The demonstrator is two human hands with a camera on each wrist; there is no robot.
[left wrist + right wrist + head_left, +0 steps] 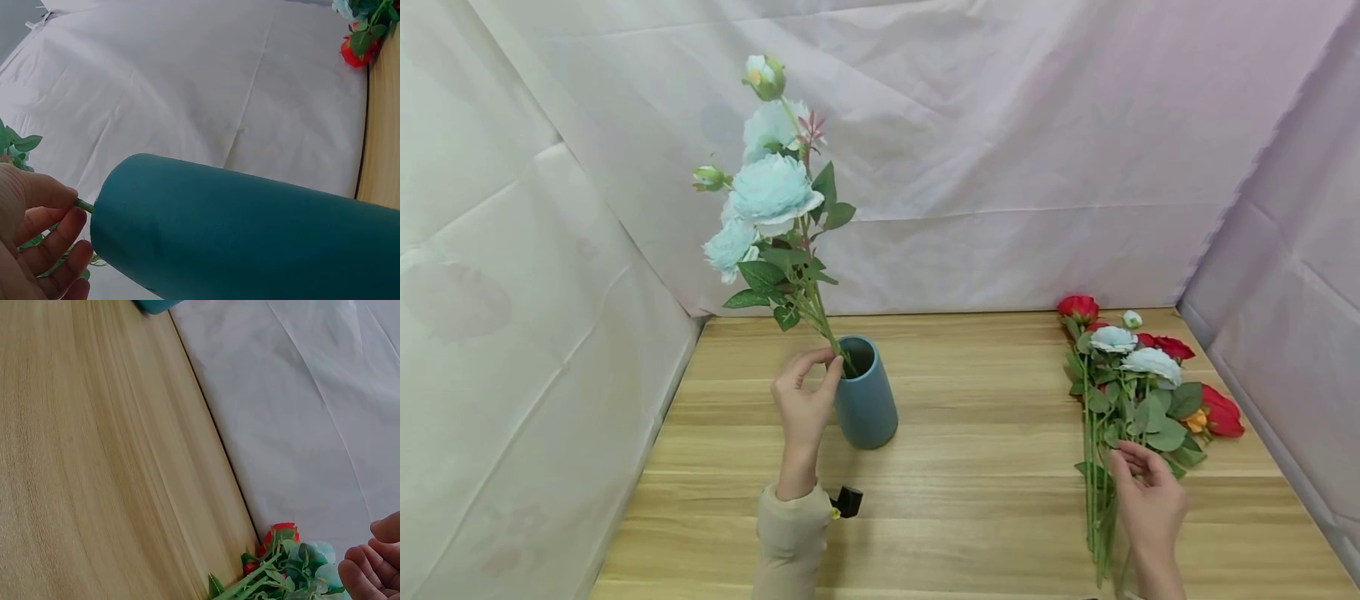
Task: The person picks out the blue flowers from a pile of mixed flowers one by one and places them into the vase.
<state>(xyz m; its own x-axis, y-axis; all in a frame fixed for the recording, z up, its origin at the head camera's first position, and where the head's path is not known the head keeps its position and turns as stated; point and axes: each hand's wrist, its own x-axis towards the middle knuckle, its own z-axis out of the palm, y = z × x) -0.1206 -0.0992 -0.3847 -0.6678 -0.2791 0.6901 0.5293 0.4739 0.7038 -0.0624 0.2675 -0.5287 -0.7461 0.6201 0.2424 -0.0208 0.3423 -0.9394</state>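
Note:
A blue vase stands upright on the wooden table. Thumb and fingers of my left hand pinch the green stems of pale blue artificial flowers at the vase's mouth. Those stems reach inside the rim, and the blooms lean up and to the left. In the left wrist view, a stem runs from the fingertips into the vase. My right hand hovers over a pile of flowers with its fingers loosely bent. The right wrist view shows nothing between its fingers.
Red and pale blue blooms with long stems make up the pile on the table's right side. White cloth walls border the back and both sides. A small black device sits by the left cuff.

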